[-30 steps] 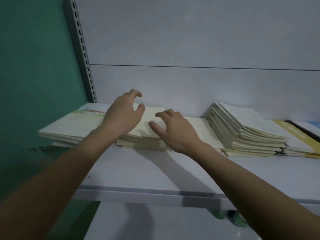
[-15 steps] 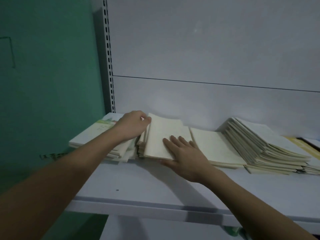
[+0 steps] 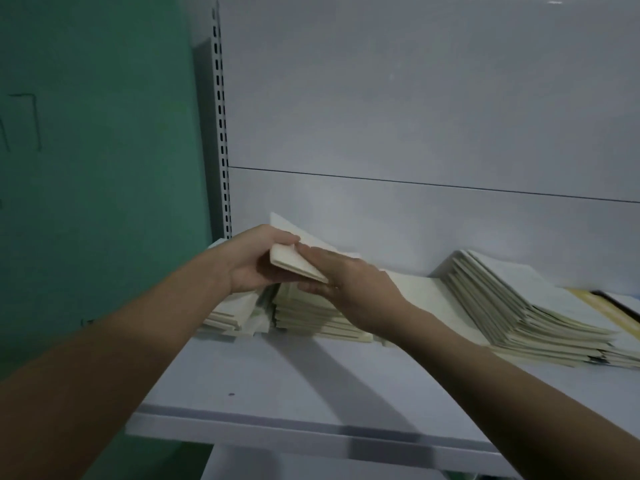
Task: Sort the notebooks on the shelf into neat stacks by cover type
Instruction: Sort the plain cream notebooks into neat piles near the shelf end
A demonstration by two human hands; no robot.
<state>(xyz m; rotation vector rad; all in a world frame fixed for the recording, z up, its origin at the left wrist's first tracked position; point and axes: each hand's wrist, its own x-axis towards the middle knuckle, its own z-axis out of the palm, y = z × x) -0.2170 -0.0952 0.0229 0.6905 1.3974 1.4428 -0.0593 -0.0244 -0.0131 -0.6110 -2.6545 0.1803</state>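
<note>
Fingers of my left hand [image 3: 254,263] curl round the near-left corner of a small cream bundle [image 3: 294,259] of notebooks, thumb on top. My right hand [image 3: 349,282] grips the bundle's right edge, fingers over it and thumb beneath. The bundle is thin, flat and matt, and it tilts up clear of the stack [image 3: 311,315] under it.

That stack lies near the shelf's [image 3: 277,382] left end, beside a lower left pile [image 3: 228,311] with loose, uneven edges. Toward the right end a fanned pile [image 3: 519,306] of pale covers slopes down, with a yellow cover [image 3: 604,310] just past it. The shelf is smooth grey-white board.

Half a second ago my right palm lay flat on the stack and my left hand gripped its far-left corner; now both hands hold the top few raised.
</note>
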